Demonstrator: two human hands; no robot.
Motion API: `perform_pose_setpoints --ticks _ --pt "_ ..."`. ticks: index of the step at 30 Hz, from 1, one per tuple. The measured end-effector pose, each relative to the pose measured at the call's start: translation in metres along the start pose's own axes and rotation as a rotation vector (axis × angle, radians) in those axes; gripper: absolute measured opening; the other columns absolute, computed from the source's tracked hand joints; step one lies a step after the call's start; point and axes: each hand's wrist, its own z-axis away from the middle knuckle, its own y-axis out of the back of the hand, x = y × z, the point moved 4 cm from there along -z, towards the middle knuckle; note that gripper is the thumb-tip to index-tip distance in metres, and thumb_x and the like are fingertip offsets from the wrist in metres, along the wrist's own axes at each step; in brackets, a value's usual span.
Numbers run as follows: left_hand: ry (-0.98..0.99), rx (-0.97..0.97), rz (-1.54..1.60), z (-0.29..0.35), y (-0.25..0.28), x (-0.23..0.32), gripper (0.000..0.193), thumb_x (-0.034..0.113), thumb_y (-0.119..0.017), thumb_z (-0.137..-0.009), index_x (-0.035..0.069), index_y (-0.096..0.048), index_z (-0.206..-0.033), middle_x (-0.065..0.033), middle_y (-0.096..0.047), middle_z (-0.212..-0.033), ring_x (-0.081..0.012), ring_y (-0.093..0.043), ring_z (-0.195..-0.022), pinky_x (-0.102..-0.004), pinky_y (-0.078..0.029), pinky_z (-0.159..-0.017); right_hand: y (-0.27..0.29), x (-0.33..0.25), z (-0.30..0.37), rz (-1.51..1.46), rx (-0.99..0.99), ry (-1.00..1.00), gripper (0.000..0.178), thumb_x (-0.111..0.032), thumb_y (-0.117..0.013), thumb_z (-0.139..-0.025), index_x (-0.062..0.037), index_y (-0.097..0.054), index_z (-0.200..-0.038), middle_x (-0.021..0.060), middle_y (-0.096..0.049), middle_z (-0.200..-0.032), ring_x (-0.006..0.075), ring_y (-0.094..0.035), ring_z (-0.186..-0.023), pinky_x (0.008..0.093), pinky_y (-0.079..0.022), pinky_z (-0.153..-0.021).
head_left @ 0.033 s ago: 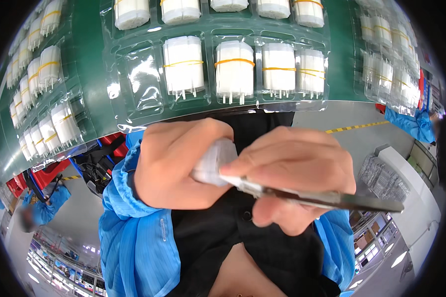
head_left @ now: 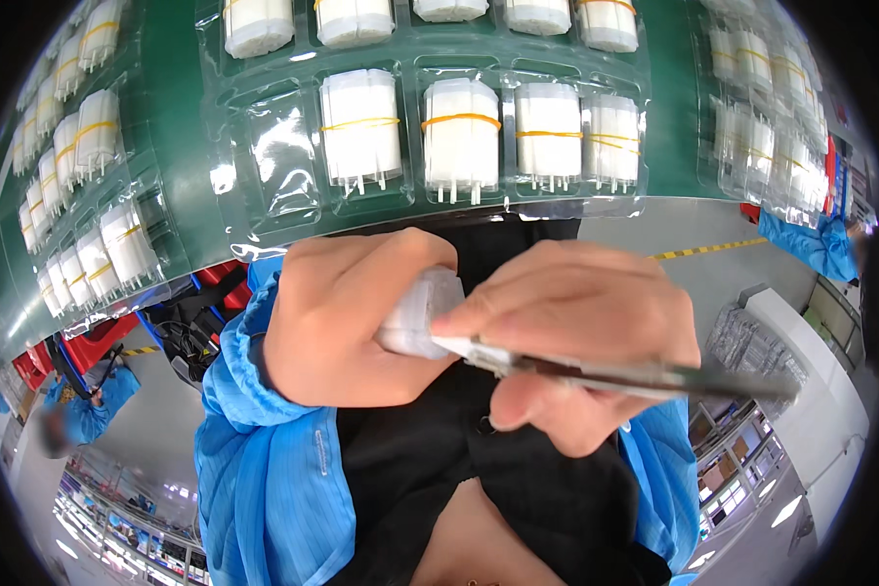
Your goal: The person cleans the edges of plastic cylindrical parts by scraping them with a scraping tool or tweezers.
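White bundle (head_left: 422, 317), held in front of the person's body, just off the near edge of the green table (head_left: 181, 132). The left hand (head_left: 347, 322) is closed round it, fingers curled so that only a pale, faceted end shows on the right. The right hand (head_left: 586, 327) pinches a slim tool (head_left: 645, 376) between thumb and fingers; its whitish tip appears to meet the exposed end, and its dark shaft, blurred, runs out to the right. Whether the tool is tweezers or a blade cannot be told.

Handling, as judged: the bundle should be light and fairly stiff along its length, its smooth skin somewhat slippery. A wrap of the palm round the middle seems the surest hold; the ends probably mark or bend more easily.

Materials and shapes: on the table, a tray (head_left: 278, 161) of thin, glossy, see-through plastic is moulded into rounded compartments. Its near row carries four banded bundles (head_left: 361, 103), matt white and blocky, with slender prongs (head_left: 476, 195) at their near ends. Stretchy yellow-orange bands (head_left: 462, 121) circle their middles. The sleeve (head_left: 273, 508) is blue, finely striped cloth, gathered at the wrist.
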Motion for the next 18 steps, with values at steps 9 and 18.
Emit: perform_pose_setpoints --ticks 9,18 --pt "-0.022 -0.068 0.33 0.001 -0.005 0.004 0.025 0.009 -0.077 -0.059 0.002 -0.059 -0.075 -0.0071 -0.057 -0.061 -0.0245 -0.056 -0.048 -0.028 -0.04 -0.042 -0.007 0.007 -0.005 -0.42 0.152 0.133 0.045 -0.029 -0.067 -0.082 0.0069 -0.047 -0.102 0.0296 -0.063 -0.086 0.0323 -0.066 -0.075 0.0348 -0.054 -0.059" --pt "-0.039 -0.15 0.388 0.003 -0.007 0.007 0.026 0.01 -0.077 -0.061 0.002 -0.058 -0.076 -0.0075 -0.055 -0.06 -0.0266 -0.054 -0.047 -0.0297 -0.038 -0.04 -0.002 0.006 -0.001 -0.47 0.161 0.073 0.041 -0.028 -0.065 -0.084 0.0067 -0.05 -0.097 0.0313 -0.063 -0.086 0.0302 -0.066 -0.067 0.0339 -0.055 -0.054"
